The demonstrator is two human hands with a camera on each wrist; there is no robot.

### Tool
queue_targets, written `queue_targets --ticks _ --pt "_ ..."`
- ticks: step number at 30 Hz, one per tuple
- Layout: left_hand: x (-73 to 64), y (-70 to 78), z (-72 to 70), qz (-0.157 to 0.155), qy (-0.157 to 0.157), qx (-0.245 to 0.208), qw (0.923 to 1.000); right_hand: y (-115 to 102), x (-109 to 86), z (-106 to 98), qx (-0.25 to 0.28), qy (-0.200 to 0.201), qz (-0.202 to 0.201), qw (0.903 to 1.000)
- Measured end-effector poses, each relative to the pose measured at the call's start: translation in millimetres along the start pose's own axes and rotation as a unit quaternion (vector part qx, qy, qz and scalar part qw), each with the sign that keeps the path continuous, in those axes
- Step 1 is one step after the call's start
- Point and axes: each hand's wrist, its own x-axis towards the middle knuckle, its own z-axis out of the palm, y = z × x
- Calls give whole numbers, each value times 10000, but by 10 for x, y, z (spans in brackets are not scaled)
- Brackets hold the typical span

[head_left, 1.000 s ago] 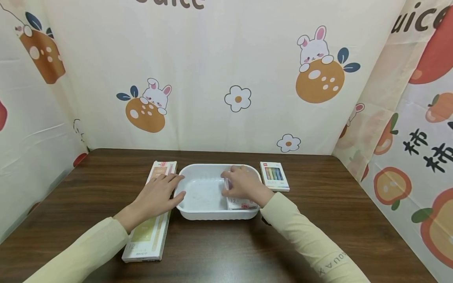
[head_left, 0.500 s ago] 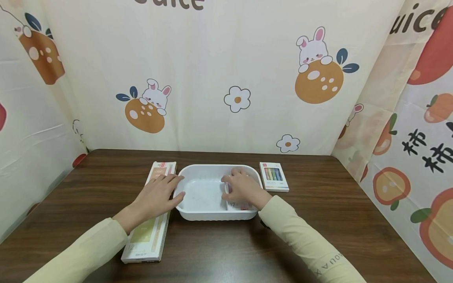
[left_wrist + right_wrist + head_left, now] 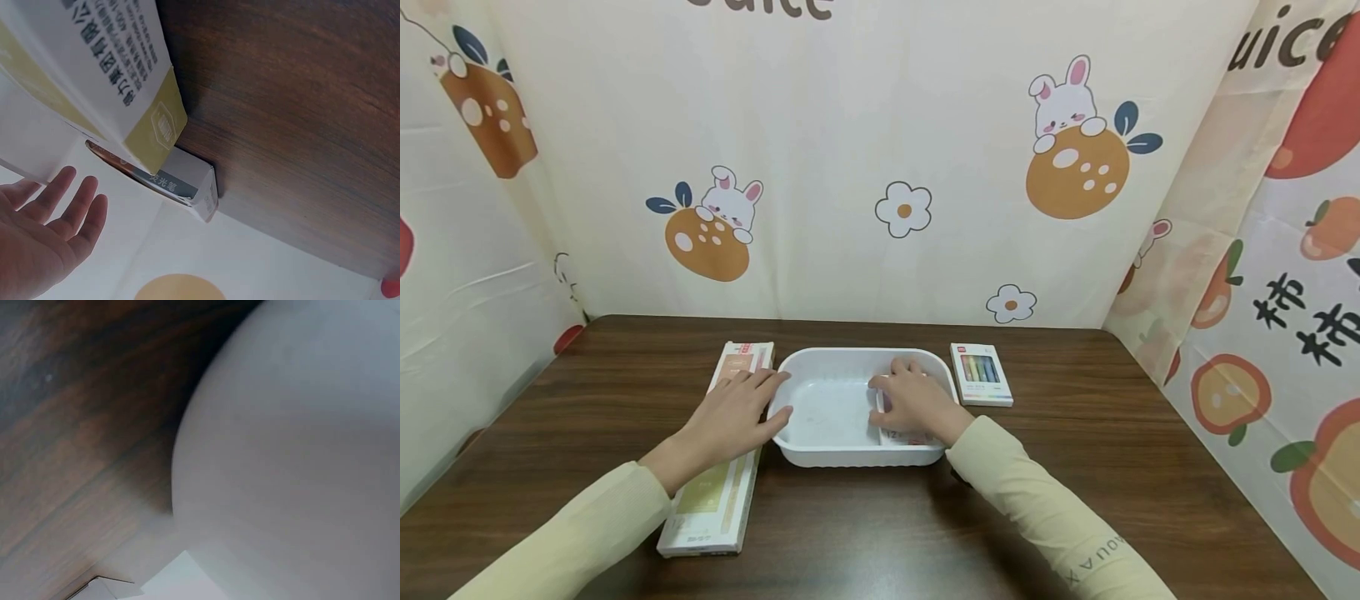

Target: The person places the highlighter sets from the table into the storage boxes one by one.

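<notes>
- Curling round the white box: right hand, directly above it, at the right end of the tray.
- Left hand: fingers relaxed, at the tray's left rim.

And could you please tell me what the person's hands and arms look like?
The left hand and right hand show no gloves. The left sleeve and right sleeve are long and pale yellow. Dark lettering marks the right one, and something small and dark shows at its cuff.

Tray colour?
The tray is plain white, no print visible; the head view shows it best.
</notes>
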Motion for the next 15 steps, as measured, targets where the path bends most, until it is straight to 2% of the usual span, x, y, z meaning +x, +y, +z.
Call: queue_targets --ticks 15 --pt "-7 2 -3 -1 -65 -28 10000 12 -24 -17 -107 -105 -53 9999"
